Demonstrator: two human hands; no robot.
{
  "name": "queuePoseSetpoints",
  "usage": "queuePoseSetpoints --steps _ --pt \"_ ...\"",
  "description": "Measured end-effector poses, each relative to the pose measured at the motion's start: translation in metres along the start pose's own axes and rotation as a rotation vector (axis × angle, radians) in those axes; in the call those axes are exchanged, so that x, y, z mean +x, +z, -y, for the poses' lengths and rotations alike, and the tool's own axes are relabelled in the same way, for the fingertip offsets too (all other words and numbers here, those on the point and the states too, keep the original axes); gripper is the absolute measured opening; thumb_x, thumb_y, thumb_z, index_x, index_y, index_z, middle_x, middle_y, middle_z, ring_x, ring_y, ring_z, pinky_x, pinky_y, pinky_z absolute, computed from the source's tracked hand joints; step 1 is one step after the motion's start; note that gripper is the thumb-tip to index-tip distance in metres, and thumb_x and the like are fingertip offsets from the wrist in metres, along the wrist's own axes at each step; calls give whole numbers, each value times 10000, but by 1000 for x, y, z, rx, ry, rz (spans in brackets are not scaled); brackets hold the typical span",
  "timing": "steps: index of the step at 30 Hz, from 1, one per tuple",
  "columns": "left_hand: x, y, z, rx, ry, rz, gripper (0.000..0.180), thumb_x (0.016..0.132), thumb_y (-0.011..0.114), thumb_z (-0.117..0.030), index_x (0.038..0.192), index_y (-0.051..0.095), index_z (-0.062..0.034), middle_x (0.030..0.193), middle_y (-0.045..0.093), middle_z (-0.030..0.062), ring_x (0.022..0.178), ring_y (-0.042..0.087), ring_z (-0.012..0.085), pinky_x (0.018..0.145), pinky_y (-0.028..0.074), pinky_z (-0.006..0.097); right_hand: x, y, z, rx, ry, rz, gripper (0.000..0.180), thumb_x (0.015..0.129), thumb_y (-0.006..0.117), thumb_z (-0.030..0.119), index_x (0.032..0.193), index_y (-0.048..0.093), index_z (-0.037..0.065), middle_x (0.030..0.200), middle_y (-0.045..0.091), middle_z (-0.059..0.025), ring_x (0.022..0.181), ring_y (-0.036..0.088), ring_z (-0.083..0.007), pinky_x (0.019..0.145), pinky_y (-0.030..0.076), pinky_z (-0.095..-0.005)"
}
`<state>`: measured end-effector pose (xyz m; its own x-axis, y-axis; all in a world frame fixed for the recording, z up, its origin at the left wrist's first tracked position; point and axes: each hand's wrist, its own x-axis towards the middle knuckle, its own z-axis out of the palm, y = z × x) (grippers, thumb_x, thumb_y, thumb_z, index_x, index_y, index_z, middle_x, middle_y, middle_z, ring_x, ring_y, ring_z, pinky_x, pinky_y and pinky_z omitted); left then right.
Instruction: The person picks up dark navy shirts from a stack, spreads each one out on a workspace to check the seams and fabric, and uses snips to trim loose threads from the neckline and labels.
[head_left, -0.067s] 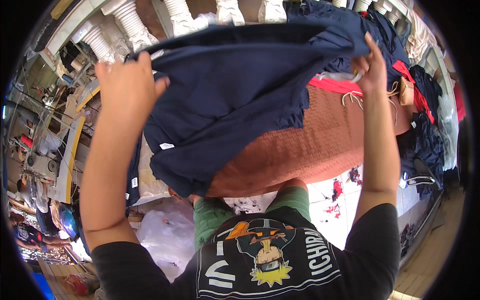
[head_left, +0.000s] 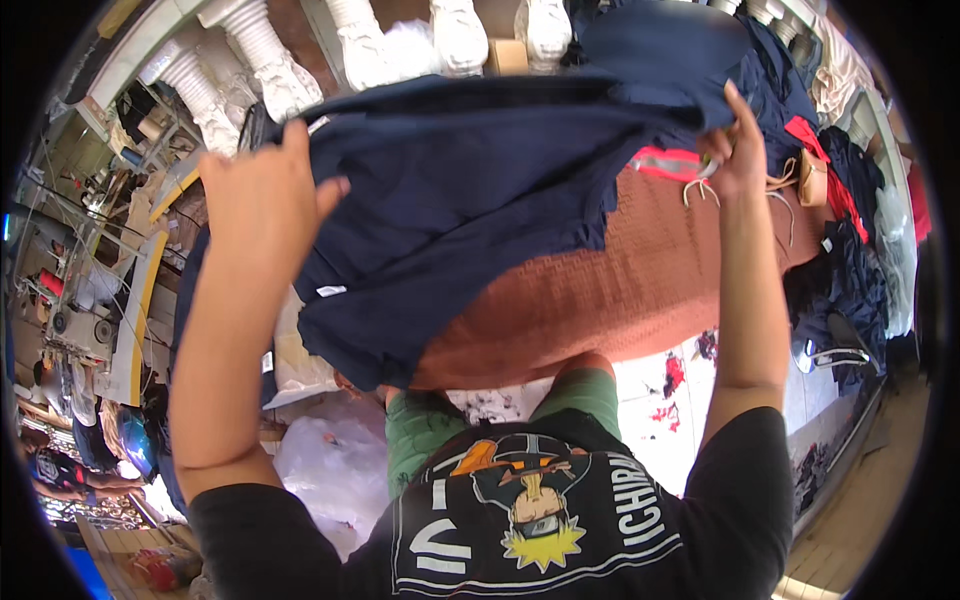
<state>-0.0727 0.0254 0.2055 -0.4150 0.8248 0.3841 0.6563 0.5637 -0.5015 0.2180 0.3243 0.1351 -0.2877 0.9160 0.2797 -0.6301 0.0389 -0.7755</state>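
Navy garment (head_left: 470,200) held up and spread wide between both hands, hanging over the rust-coloured textured cloth (head_left: 620,290) that covers the tabletop. Left hand (head_left: 262,205) clamped on the left edge with a bunch of fabric balled up in the fist, right hand (head_left: 735,150) pinching the far right corner up high, fingers closed on the cloth. Bottom edge drooping and folded under near the middle, a small white tag (head_left: 331,291) showing on the underside.

Tips for doing this bit cleanly, just going by how it looks:
- Better to level the two grips, since the right side sits higher and the fabric slants.
- Worth swapping the left fistful for a corner pinch, otherwise that side probably stays crumpled.
- Keep it taut between the hands so the folded-under part drops out.
- Mind the red strip with grey band (head_left: 665,163) and the loose white cord (head_left: 700,185) right under the right hand, easy to snag.

More navy pieces piled (head_left: 850,260) off to the right, white plastic bags (head_left: 330,460) down by the legs.
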Motion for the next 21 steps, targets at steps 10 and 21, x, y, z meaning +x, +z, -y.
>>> queuePoseSetpoints --steps 10,21 --pt "-158 89 -68 -725 492 446 749 786 725 -343 1395 415 -37 1183 608 254 962 656 364 839 524 383 -130 -140 -84 -757 379 -47 205 885 680 275 867 656 73 555 428 88 419 301 -24 409 210 -211" --pt "-78 101 -144 -1041 308 -222 281 736 760 -128 1005 690 -79 1114 638 32 988 599 232 844 487 322 -142 -10 -126 -1105 -29 345 172 820 738 200 913 696 62 820 698 -43 751 627 -105 700 488 -238"
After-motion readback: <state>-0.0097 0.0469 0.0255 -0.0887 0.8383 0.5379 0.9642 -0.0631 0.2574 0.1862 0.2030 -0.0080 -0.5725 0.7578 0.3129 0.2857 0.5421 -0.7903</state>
